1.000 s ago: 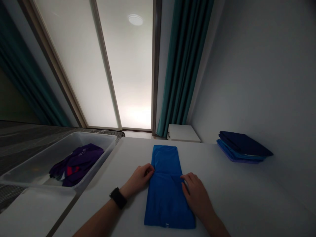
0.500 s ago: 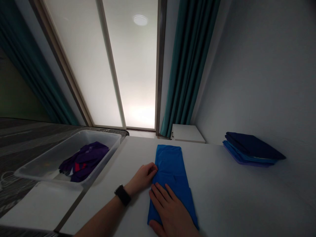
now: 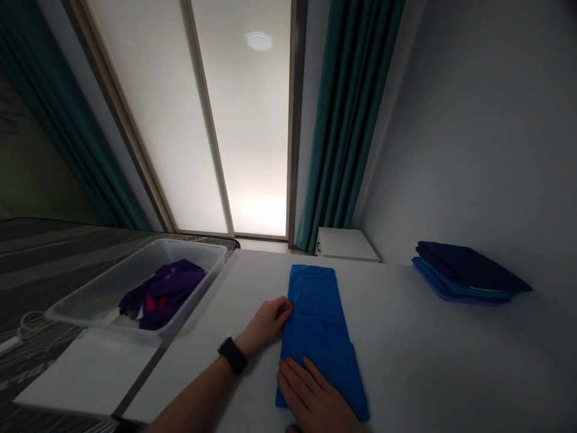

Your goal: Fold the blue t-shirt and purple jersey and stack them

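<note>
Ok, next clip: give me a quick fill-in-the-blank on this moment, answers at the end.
A black watch sits on the ____ wrist. The folded garment under the right hand is ____. The clear plastic bin holds ____ clothing. The stack of folded garments lies on the ____ side of the white table.

left; blue; purple; right

Left of the left hand (image 3: 265, 325): clear plastic tub (image 3: 103, 282) holding a crumpled purple garment (image 3: 164, 294) with a red patch, tub just beside the white table (image 3: 428, 343). Well right of the right hand (image 3: 311, 400): stack of folded navy and blue garments (image 3: 464, 276) on the table, by the wall. Ahead of both hands: small white cabinet (image 3: 347, 245), teal curtain (image 3: 349, 120), frosted glass door (image 3: 252, 120)
</note>
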`<act>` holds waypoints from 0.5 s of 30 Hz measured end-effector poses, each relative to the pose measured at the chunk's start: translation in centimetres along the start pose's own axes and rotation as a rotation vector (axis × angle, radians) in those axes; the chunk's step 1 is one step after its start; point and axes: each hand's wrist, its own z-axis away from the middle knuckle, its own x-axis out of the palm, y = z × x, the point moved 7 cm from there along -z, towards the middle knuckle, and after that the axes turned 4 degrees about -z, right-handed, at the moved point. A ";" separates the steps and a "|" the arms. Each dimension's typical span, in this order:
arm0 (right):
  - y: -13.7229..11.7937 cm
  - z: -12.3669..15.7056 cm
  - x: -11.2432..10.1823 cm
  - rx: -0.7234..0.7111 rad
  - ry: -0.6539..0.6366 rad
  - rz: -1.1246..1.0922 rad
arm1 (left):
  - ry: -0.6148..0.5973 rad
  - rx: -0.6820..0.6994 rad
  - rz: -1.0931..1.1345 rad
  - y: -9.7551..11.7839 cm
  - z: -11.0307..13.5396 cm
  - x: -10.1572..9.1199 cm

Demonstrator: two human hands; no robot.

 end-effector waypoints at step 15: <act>0.2 -0.1 -1.3 0.130 0.070 -0.142 | 0.074 -0.046 0.017 0.9 1.4 -0.9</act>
